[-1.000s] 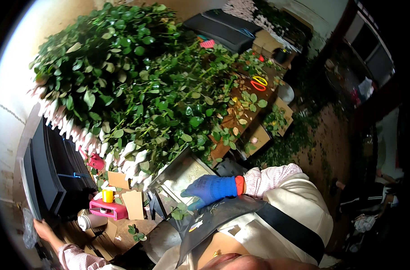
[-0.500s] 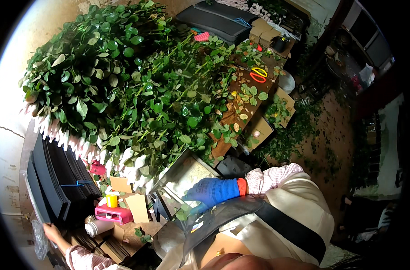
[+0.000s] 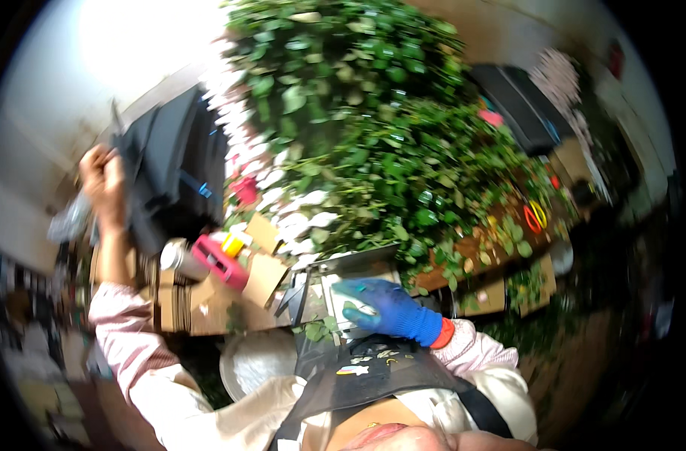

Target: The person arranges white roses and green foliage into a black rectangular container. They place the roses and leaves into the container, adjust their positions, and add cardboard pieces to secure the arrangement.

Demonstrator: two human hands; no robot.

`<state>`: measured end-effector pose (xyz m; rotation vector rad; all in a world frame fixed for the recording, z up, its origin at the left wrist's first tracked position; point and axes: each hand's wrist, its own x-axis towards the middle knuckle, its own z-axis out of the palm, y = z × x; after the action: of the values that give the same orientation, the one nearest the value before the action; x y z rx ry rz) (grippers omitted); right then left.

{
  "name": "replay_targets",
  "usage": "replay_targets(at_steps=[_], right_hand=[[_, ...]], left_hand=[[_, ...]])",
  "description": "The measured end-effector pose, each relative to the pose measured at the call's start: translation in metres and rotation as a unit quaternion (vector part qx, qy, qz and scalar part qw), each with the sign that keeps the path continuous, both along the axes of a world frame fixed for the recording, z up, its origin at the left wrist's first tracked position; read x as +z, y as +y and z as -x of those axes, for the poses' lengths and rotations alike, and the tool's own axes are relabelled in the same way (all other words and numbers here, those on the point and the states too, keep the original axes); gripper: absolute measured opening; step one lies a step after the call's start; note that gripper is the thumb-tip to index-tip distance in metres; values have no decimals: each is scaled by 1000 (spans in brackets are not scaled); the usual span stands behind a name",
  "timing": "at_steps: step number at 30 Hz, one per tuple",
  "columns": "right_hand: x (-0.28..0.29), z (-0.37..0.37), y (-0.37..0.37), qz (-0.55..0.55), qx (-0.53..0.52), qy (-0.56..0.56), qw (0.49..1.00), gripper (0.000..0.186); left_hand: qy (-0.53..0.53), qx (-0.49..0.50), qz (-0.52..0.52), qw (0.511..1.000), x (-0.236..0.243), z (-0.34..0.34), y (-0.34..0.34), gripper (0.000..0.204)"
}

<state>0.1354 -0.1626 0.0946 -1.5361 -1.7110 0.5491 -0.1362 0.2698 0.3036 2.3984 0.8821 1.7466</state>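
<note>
My left hand (image 3: 104,186), bare, is raised at the far left beside a stack of black sheets (image 3: 162,154) bound with blue ties. Its fingers are curled closed near the stack's outer edge; what they grip, if anything, I cannot make out. My right hand (image 3: 380,307) wears a blue knitted glove with an orange-red cuff. It lies palm down over a pale metal-edged tray (image 3: 335,299), fingers stretched and thumb apart. Beyond the tray lies a big heap of leafy green flower stems (image 3: 388,158), with white-wrapped flower heads (image 3: 313,214) along its left side.
A pink holder (image 3: 221,261), a yellow roll (image 3: 232,243), a white cup (image 3: 181,259) and cardboard pieces (image 3: 264,278) stand between my hands. Scissors (image 3: 535,216) with red and yellow handles lie on the brown table at right. A round white bucket (image 3: 260,368) is below the table edge.
The view has swung to the left. My left hand has risen along the outer side of the black sheets. My right hand stays at the tray, its thumb now showing apart.
</note>
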Motion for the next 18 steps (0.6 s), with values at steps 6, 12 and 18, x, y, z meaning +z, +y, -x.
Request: replay_targets(at_steps=[6,12,18], right_hand=[[69,-4,47,-266,-130,-45,954,102],[46,-90,1,-279,-208,96,933,38],[78,-195,-91,-456,-340,-8,823,59]], left_hand=[[-28,-287,-98,952,-48,-113,-235,44],[-37,-273,-380,883,-67,-136,-287,47],[282,-231,37,930,-101,-77,-222,86]])
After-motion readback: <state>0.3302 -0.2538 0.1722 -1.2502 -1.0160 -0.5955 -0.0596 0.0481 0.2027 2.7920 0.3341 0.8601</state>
